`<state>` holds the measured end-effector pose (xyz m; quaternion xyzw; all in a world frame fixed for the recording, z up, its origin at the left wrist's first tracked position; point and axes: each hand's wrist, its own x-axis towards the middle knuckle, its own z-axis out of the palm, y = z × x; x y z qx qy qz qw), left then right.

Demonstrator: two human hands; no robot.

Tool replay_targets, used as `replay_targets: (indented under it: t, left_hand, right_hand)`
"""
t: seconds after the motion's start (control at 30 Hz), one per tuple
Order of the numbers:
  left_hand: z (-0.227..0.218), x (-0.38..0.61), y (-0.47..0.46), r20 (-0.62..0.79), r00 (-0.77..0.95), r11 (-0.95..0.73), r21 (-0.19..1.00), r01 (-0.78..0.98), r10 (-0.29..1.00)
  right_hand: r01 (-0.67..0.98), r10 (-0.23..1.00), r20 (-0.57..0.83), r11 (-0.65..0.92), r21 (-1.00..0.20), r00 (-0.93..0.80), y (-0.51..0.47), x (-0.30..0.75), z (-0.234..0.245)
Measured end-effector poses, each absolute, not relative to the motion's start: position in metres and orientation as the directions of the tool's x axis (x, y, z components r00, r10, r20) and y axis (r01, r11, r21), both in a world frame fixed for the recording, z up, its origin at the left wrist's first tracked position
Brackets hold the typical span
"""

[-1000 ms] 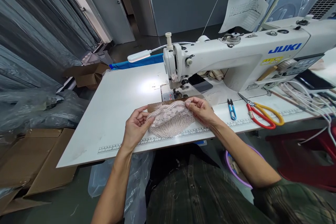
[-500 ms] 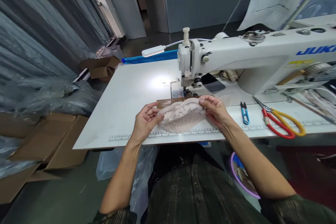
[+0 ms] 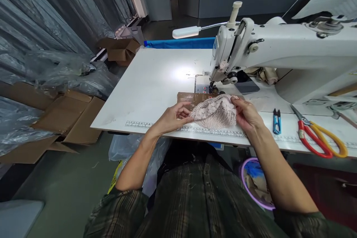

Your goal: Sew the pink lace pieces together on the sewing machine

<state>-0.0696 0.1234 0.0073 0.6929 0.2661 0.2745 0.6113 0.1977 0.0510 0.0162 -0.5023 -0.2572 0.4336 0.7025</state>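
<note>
A piece of pale pink lace fabric (image 3: 216,113) with a scalloped edge is stretched between my hands, just above the front of the sewing table. My left hand (image 3: 175,117) pinches its left corner between thumb and fingers. At the upper right edge, my right hand (image 3: 247,113) grips the lace with the thumb on top. Behind the lace lies a flat brown strip (image 3: 192,97), partly covered by it. The presser foot and needle area of the white sewing machine (image 3: 228,52) stand just beyond the strip.
Blue thread snips (image 3: 277,122) and scissors with red and yellow handles (image 3: 320,137) lie right of my right hand. A printed ruler (image 3: 139,124) runs along the front edge of the white table (image 3: 145,85). Below are a purple-rimmed bin (image 3: 243,178) and, leftward, cardboard boxes (image 3: 80,119).
The view has shifted, so the machine appears larger and farther right. The lace has gone from spread wide to more bunched, its left end drawn in, and more of the brown strip shows.
</note>
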Motion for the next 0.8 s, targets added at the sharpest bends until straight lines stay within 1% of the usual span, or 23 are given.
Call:
replay_targets:
  t: [0.07, 0.1, 0.2, 0.27, 0.37, 0.47, 0.53, 0.67, 0.73, 0.8]
  left_hand:
    - [0.01, -0.067, 0.125, 0.084, 0.695, -0.128, 0.992, 0.012, 0.714]
    - [0.013, -0.066, 0.127, 0.102, 0.685, -0.109, 0.994, -0.033, 0.721]
    - [0.022, -0.065, 0.132, 0.142, 0.65, 0.011, 0.974, -0.226, 0.746]
    - [0.027, -0.066, 0.134, 0.131, 0.638, 0.086, 0.951, -0.297, 0.758]
    - [0.03, -0.067, 0.131, 0.098, 0.643, 0.146, 0.938, -0.315, 0.76]
    - [0.03, -0.067, 0.125, 0.084, 0.645, 0.171, 0.931, -0.322, 0.759]
    - [0.028, -0.064, 0.12, 0.108, 0.613, 0.131, 0.934, -0.332, 0.783]
    - [0.024, -0.058, 0.111, 0.236, 0.491, -0.067, 0.939, -0.337, 0.839]
    - [0.023, -0.056, 0.106, 0.278, 0.471, -0.13, 0.938, -0.321, 0.837]
    - [0.023, -0.055, 0.103, 0.297, 0.493, -0.162, 0.941, -0.297, 0.817]
  right_hand:
    - [-0.349, 0.873, -0.08, 0.107, -0.931, 0.482, 0.052, 0.201, 0.017]
    - [-0.35, 0.872, -0.089, 0.098, -0.932, 0.481, 0.052, 0.202, 0.019]
    - [-0.37, 0.866, -0.128, 0.069, -0.927, 0.483, 0.052, 0.205, 0.029]
    - [-0.392, 0.866, -0.151, 0.055, -0.918, 0.477, 0.051, 0.205, 0.036]
    - [-0.395, 0.874, -0.163, 0.036, -0.918, 0.458, 0.049, 0.204, 0.042]
    - [-0.372, 0.886, -0.147, 0.031, -0.928, 0.44, 0.048, 0.205, 0.041]
    - [-0.362, 0.892, -0.133, 0.036, -0.931, 0.431, 0.046, 0.206, 0.039]
    - [-0.351, 0.901, -0.12, 0.037, -0.936, 0.416, 0.044, 0.208, 0.037]
    - [-0.361, 0.904, -0.131, 0.027, -0.932, 0.407, 0.043, 0.209, 0.037]
    - [-0.375, 0.903, -0.146, 0.018, -0.927, 0.404, 0.042, 0.21, 0.037]
